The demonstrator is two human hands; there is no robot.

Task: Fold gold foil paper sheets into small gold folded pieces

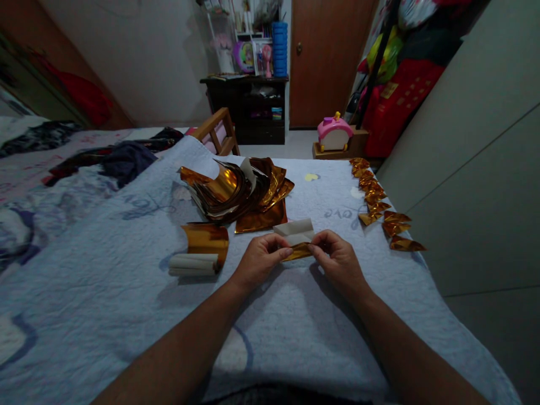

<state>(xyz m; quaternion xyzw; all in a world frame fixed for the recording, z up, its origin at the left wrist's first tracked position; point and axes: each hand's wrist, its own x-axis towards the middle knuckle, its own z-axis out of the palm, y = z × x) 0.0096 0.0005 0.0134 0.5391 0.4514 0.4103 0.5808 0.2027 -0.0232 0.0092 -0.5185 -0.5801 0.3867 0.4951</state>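
Note:
My left hand [265, 256] and my right hand [335, 257] pinch the two ends of one sheet of gold foil paper [300, 251] between thumbs and fingers. Its near edge is folded over with the gold side out, while the pale inner side stands up behind my fingers. Left of my left hand lies a partly curled gold sheet [207, 239] with a pale paper roll [193, 264] at its near edge. Beyond my hands is a fanned stack of gold foil sheets [230, 188]. Folded gold pieces [373, 194] lie in a row along the right edge.
A pale blue quilted cover [126, 315] lies under everything, its right edge near a light cabinet [476, 169]. Dark clothing [129, 160] lies at the left. Past the far edge stand a wooden chair [221, 132], a dark shelf unit [253, 109] and a pink toy [334, 135].

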